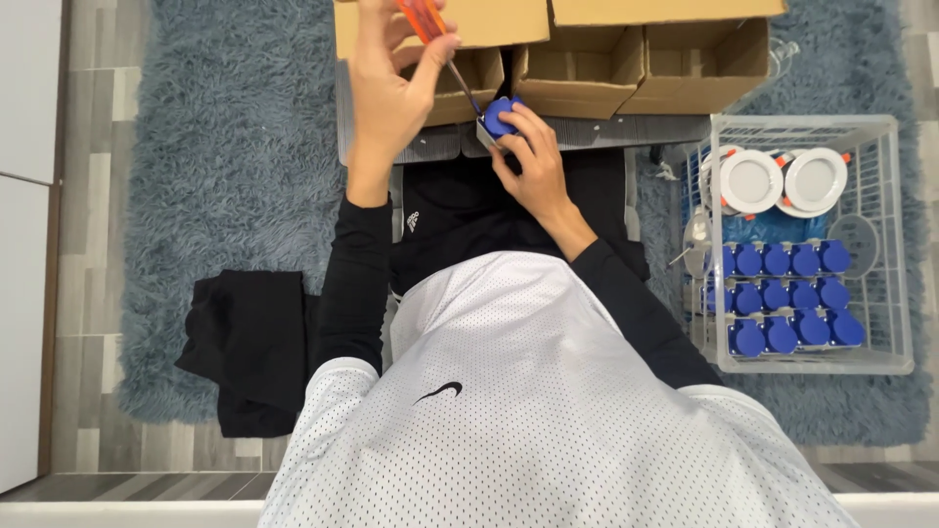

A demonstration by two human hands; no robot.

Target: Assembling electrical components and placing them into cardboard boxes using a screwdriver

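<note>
A black folded garment lay at the left edge of the shaggy grey-blue rug, just beside the person's left sleeve. Toward the rug's far edge, the left hand was raised and closed around the orange handle of a screwdriver, whose shaft slanted down to the right onto a small blue-capped part. That part sat in front of the open cardboard boxes along the far edge of the rug, above a ribbed grey panel. The right hand was curled around the blue-capped part from below, fingers wrapped on its side and steadying it under the screwdriver tip. At the right edge of the rug stood a white wire basket; inside it, two round white fittings lay at the far end, and rows of blue-capped parts filled the near half, packed touching one another.
</note>
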